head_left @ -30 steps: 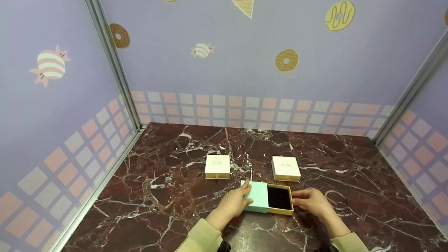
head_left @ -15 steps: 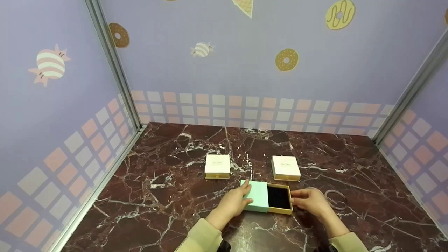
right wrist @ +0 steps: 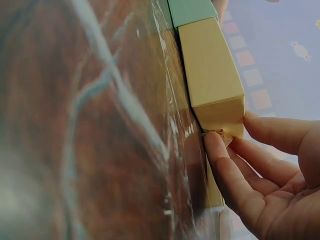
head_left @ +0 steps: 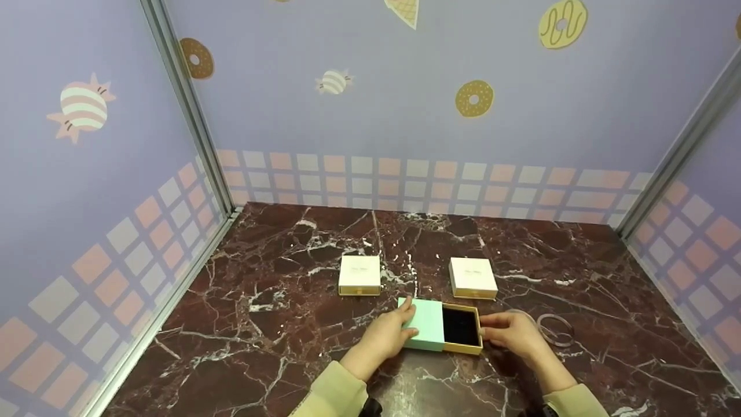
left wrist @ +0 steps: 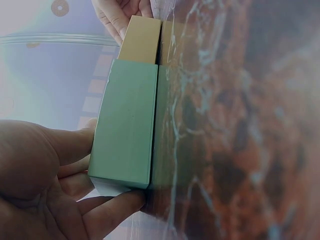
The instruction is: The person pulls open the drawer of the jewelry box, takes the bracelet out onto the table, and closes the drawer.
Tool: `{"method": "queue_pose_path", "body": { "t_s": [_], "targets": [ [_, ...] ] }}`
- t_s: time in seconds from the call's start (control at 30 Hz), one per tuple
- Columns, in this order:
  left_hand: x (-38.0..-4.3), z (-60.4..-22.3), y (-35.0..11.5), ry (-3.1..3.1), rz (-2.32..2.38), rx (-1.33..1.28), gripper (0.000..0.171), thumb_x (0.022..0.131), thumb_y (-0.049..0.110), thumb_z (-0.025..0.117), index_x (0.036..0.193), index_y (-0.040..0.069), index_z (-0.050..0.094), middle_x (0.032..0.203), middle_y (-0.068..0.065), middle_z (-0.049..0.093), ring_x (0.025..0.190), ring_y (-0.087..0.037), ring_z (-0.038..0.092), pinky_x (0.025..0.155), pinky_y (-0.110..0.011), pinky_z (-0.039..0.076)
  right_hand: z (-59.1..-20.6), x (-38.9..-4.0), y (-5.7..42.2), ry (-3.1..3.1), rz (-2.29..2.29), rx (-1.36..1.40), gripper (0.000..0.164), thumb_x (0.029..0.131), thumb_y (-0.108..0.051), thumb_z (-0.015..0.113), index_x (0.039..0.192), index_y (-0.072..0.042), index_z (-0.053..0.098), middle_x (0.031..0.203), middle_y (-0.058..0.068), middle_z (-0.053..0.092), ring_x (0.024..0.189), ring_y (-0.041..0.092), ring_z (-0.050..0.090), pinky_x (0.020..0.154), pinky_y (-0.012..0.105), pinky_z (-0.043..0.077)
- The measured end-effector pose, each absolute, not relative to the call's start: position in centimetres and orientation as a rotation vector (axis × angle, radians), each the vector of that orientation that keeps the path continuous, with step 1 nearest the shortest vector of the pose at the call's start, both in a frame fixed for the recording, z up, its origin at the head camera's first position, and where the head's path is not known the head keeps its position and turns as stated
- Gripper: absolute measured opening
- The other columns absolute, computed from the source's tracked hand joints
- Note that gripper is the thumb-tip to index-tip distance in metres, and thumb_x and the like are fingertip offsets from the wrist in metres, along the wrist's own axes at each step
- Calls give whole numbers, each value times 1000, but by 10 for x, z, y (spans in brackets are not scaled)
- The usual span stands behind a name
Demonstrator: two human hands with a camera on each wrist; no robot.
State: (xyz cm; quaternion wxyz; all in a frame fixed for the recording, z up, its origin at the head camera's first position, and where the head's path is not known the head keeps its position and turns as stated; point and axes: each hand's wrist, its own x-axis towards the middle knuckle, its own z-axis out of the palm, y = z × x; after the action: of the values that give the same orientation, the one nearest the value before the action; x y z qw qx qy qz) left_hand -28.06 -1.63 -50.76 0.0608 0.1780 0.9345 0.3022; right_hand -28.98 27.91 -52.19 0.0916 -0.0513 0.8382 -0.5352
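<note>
Directly between both hands (head_left: 381, 335) (head_left: 516, 335), mint box (head_left: 428, 325).

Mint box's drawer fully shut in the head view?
No, the gold drawer sticks partly out of the mint sleeve, its black lining showing.

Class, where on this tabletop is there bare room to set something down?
Bare: between the left wall and left hand, and between the white boxes and back wall. Crowded: around the green box the left hand holds, the drawer the right hand holds, and the ring beside that hand.
</note>
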Motion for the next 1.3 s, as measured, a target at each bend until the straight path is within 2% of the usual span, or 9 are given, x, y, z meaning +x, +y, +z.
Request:
{"method": "queue_pose_path", "body": {
  "t_s": [0.23,0.43,0.8,1.3],
  "targets": [
    [-281,-508,-16,2804,924,526,62,100,26,65,156,9,44,169,-6,31,139,-35,54,109,-46,53,-523,-292,279,2476,-1570,-173,42,94,-10,74,124,18,65,106,22,77,85,6,70,78,23,63],
    [-280,-508,-15,2820,910,519,63,99,26,67,155,8,45,169,-6,32,139,-35,55,111,-47,51,-526,-293,279,2477,-1566,-165,42,94,-9,73,124,19,64,107,23,77,84,5,69,79,24,63],
    [-280,-507,-16,2820,915,523,63,99,26,67,155,8,46,169,-7,33,137,-36,57,107,-47,54,-524,-291,275,2487,-1580,-167,42,93,-10,75,123,17,66,107,22,77,84,6,70,78,23,62],
    [-279,-506,-15,2795,929,504,63,100,26,66,157,10,43,170,-5,30,140,-34,54,111,-47,52,-526,-294,272,2488,-1553,-162,42,95,-10,72,125,19,64,108,24,76,86,8,70,78,25,62]
  ]
}}
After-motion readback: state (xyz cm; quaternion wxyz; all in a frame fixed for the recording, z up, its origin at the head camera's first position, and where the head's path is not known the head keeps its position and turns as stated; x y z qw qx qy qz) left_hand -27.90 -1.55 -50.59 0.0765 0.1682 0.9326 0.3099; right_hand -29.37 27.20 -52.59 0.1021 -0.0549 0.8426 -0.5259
